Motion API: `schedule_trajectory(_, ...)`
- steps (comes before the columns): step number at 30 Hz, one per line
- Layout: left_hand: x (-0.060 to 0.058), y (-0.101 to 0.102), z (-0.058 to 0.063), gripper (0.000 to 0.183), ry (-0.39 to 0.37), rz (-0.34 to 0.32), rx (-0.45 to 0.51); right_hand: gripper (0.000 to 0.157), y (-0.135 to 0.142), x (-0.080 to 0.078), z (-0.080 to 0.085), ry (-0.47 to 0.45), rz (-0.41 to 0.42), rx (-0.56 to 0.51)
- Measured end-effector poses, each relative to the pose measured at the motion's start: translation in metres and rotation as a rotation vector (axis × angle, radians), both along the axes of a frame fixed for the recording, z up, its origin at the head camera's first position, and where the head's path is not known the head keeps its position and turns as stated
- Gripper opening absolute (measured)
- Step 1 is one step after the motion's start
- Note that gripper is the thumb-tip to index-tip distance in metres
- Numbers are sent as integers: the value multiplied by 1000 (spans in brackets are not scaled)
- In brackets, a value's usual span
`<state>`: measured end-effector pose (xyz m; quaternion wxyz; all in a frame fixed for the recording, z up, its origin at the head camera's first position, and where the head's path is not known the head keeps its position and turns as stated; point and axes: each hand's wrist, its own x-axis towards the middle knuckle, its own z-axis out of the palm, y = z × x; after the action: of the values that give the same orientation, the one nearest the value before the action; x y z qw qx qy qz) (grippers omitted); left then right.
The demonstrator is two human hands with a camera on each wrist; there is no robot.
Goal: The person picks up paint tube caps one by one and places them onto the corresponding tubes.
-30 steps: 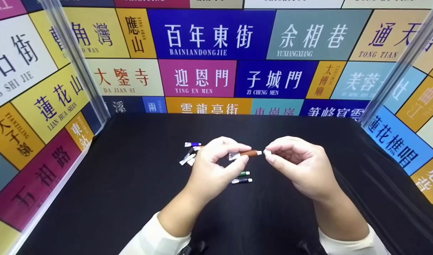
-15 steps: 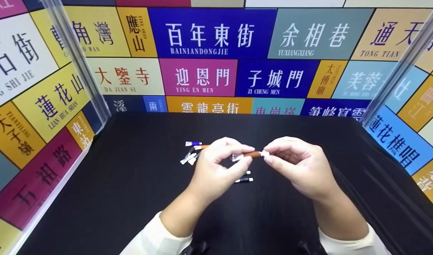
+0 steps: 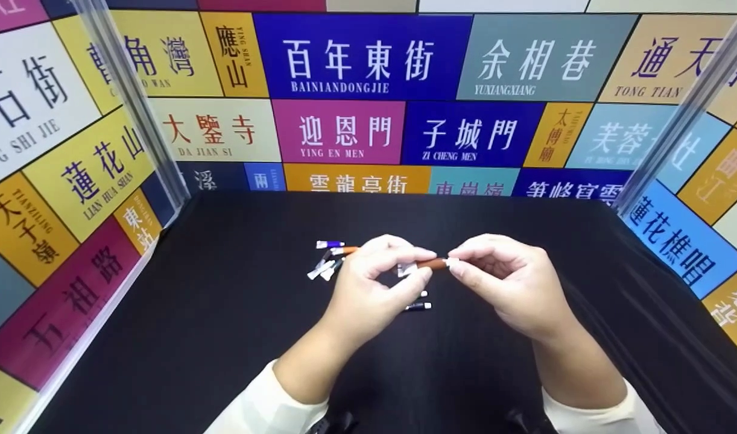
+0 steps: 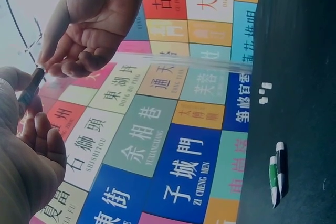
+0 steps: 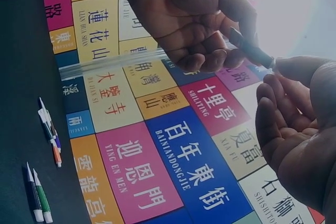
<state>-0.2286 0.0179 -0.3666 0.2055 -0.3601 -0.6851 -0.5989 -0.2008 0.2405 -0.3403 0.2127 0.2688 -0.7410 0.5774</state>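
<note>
In the head view, my left hand [image 3: 377, 274] pinches a small brown paint tube [image 3: 432, 264] between thumb and fingers, its flat crimped end showing pale behind the fingertips. My right hand [image 3: 513, 280] pinches a small white cap [image 3: 452, 262] right at the tube's narrow end. Both hands are raised over the black table, and the tube lies roughly level between them. The left wrist view has the same tube [image 4: 32, 85] dark against the light. In the right wrist view the tube [image 5: 252, 48] runs from the left hand to the right fingertips.
Under my left hand lie a dark tube [image 3: 418, 306] and a green tube [image 4: 273, 174], side by side. Further left is a loose pile of several tubes, a purple one [image 3: 329, 245] among them. Small loose white caps [image 4: 266, 85] rest on the black cloth [image 3: 224, 337]. Sign-patterned walls surround the table.
The gap between the white cap and the brown tube's end has gone; the cap now meets the tip. My left hand has shifted slightly right with the tube.
</note>
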Motion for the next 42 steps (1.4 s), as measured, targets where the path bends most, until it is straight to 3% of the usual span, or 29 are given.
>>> schedule_trajectory(9,1,2,-2,18,-6,-7,22,15,0,-1,-1,-22,-91,76)
schedule_trajectory(14,1,4,-4,18,-28,-19,35,15,1,-2,-1,-49,-98,81)
schedule_trajectory(21,0,5,-6,17,-54,-16,48,14,3,-3,-2,-46,-52,93)
schedule_trajectory(25,-1,4,-7,17,-56,-6,48,21,5,-3,-1,-38,7,26)
schedule_trajectory(32,-1,4,-6,20,-73,0,43,29,5,-5,-1,122,157,-24)
schedule_trajectory(42,0,3,-5,20,-50,5,16,25,4,-5,-2,160,85,34)
